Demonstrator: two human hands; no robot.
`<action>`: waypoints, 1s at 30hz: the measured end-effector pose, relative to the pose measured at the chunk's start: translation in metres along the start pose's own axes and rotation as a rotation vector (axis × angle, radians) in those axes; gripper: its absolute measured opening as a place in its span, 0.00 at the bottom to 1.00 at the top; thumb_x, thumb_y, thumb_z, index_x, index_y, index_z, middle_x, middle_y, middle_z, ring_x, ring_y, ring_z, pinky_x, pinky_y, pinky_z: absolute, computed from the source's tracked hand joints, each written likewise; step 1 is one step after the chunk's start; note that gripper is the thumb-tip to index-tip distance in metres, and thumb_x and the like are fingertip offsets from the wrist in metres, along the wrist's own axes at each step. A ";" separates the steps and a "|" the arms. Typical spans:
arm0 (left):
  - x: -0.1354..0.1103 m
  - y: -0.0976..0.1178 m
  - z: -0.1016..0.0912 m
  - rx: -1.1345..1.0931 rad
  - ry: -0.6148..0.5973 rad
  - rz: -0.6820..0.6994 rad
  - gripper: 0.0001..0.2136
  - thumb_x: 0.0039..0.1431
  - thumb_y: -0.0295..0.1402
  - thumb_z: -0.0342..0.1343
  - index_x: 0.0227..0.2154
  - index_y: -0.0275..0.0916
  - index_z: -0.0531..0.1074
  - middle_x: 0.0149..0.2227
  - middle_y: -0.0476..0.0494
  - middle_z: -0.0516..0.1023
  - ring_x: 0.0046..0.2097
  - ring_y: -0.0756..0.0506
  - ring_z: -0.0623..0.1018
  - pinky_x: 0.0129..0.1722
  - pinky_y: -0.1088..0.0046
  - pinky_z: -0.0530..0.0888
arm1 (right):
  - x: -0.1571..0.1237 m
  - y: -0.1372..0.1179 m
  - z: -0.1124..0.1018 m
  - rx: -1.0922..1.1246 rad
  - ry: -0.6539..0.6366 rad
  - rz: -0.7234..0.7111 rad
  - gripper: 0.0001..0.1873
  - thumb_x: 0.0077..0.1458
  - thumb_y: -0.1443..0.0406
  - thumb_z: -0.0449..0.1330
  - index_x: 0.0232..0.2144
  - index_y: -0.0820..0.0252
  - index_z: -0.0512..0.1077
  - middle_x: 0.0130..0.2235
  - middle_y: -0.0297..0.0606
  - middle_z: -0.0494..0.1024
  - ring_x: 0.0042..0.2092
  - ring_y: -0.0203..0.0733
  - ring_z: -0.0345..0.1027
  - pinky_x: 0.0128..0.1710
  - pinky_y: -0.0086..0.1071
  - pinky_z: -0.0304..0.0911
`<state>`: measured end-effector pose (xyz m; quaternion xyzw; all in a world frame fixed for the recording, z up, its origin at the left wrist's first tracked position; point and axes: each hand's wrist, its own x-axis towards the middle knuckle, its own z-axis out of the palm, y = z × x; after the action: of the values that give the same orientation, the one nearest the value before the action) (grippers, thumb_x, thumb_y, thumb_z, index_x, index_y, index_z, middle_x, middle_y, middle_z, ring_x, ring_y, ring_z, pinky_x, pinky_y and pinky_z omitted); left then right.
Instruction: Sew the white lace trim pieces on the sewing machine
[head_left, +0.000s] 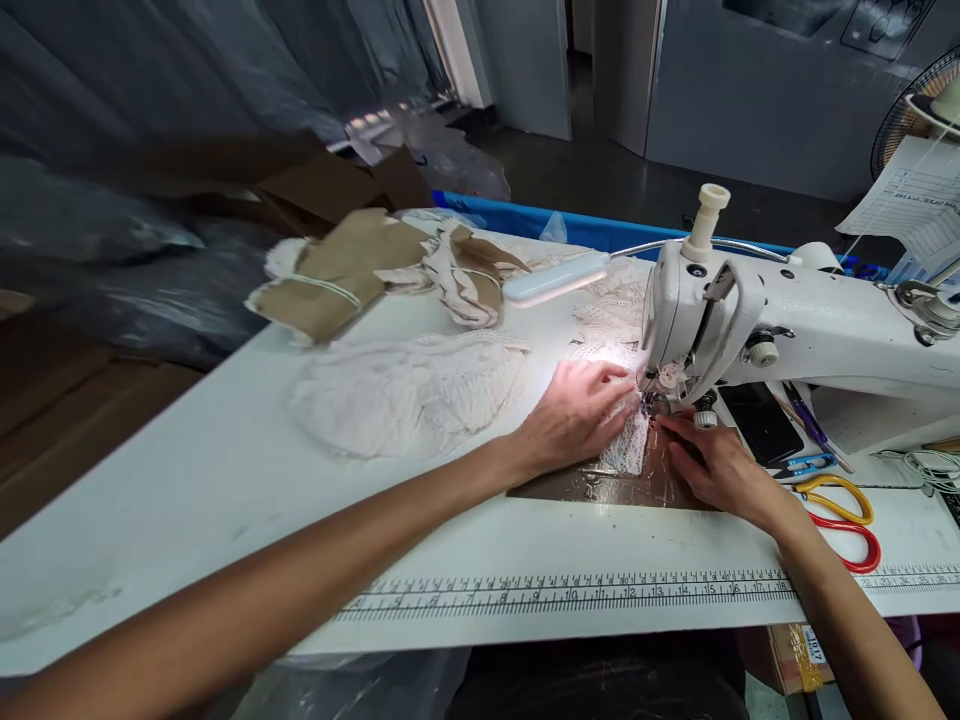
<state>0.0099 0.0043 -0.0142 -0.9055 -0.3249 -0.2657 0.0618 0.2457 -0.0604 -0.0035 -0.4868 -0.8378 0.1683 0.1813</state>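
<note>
Under the lit needle area of a white sewing machine (pixel 825 320), a strip of white lace (pixel 626 450) runs toward me over a shiny brown plate (pixel 577 487). My left hand (pixel 577 415) lies on the lace just left of the presser foot (pixel 652 402), palm down with fingers stretched out. To the right of the foot, my right hand (pixel 724 465) rests low on the plate. Its index finger reaches to the foot, and the thumb is apart from it. Whether its fingertips touch the lace edge is hard to see.
White lacy fabric (pixel 412 390) lies left of the machine, behind it tied brown-and-white bundles (pixel 337 275). Scissors with yellow and red handles (pixel 844 515), blue snips (pixel 806 465) and a dark phone (pixel 761 420) lie at right. A printed ruler (pixel 570 597) follows the table's front edge.
</note>
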 end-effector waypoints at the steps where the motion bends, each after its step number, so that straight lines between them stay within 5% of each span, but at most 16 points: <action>1: 0.005 -0.007 0.001 0.001 0.000 -0.035 0.12 0.68 0.35 0.46 0.44 0.37 0.71 0.43 0.37 0.75 0.39 0.42 0.74 0.39 0.62 0.68 | 0.000 0.000 -0.006 -0.001 -0.021 -0.003 0.17 0.65 0.66 0.52 0.52 0.59 0.73 0.47 0.47 0.73 0.44 0.44 0.70 0.46 0.39 0.70; 5: 0.027 -0.038 0.005 -0.026 -0.178 -0.049 0.10 0.67 0.34 0.47 0.38 0.38 0.72 0.39 0.39 0.75 0.40 0.41 0.74 0.37 0.65 0.69 | -0.005 -0.002 -0.022 -0.012 -0.060 -0.013 0.16 0.63 0.68 0.52 0.51 0.60 0.74 0.42 0.45 0.74 0.42 0.44 0.71 0.45 0.40 0.71; 9: 0.036 -0.050 0.003 -0.025 -0.187 -0.050 0.13 0.69 0.34 0.42 0.39 0.37 0.72 0.40 0.39 0.75 0.42 0.42 0.75 0.40 0.66 0.71 | -0.017 -0.002 -0.022 0.049 -0.005 -0.025 0.18 0.63 0.69 0.52 0.53 0.61 0.72 0.43 0.46 0.74 0.43 0.45 0.71 0.48 0.42 0.71; 13: 0.022 -0.033 -0.006 -0.037 -0.135 -0.005 0.11 0.69 0.34 0.45 0.45 0.36 0.71 0.45 0.37 0.74 0.41 0.43 0.75 0.42 0.65 0.72 | -0.026 -0.001 -0.022 0.111 0.039 -0.033 0.18 0.64 0.68 0.51 0.52 0.62 0.73 0.44 0.46 0.74 0.44 0.44 0.72 0.48 0.41 0.71; 16: 0.007 -0.017 -0.014 -0.123 -0.118 0.093 0.11 0.70 0.33 0.46 0.47 0.36 0.70 0.48 0.37 0.74 0.35 0.48 0.75 0.35 0.71 0.72 | -0.026 -0.002 -0.022 0.130 0.051 -0.030 0.17 0.63 0.68 0.51 0.51 0.62 0.73 0.44 0.47 0.75 0.45 0.45 0.72 0.49 0.42 0.71; 21: -0.008 -0.002 -0.019 -0.353 -0.208 0.265 0.11 0.69 0.36 0.50 0.39 0.36 0.74 0.39 0.41 0.78 0.39 0.45 0.77 0.36 0.70 0.73 | -0.016 -0.005 -0.014 0.159 0.062 -0.082 0.16 0.64 0.68 0.51 0.50 0.61 0.74 0.43 0.46 0.76 0.46 0.45 0.72 0.49 0.41 0.70; 25: -0.011 0.002 -0.014 -0.441 -0.211 0.218 0.11 0.69 0.34 0.50 0.33 0.37 0.74 0.36 0.43 0.77 0.37 0.46 0.75 0.37 0.70 0.72 | -0.007 -0.008 -0.009 0.175 0.080 -0.126 0.14 0.61 0.70 0.54 0.47 0.59 0.74 0.42 0.44 0.76 0.45 0.44 0.72 0.47 0.39 0.69; 30: -0.010 0.008 -0.012 -0.485 -0.246 0.085 0.13 0.70 0.33 0.47 0.32 0.37 0.73 0.35 0.44 0.76 0.38 0.46 0.75 0.40 0.69 0.72 | 0.002 -0.018 -0.006 0.188 -0.054 -0.108 0.20 0.52 0.65 0.66 0.47 0.60 0.69 0.40 0.40 0.75 0.40 0.43 0.70 0.42 0.36 0.68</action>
<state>0.0028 -0.0106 -0.0084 -0.9321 -0.2187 -0.2210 -0.1857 0.2338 -0.0669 0.0103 -0.4171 -0.8478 0.2493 0.2126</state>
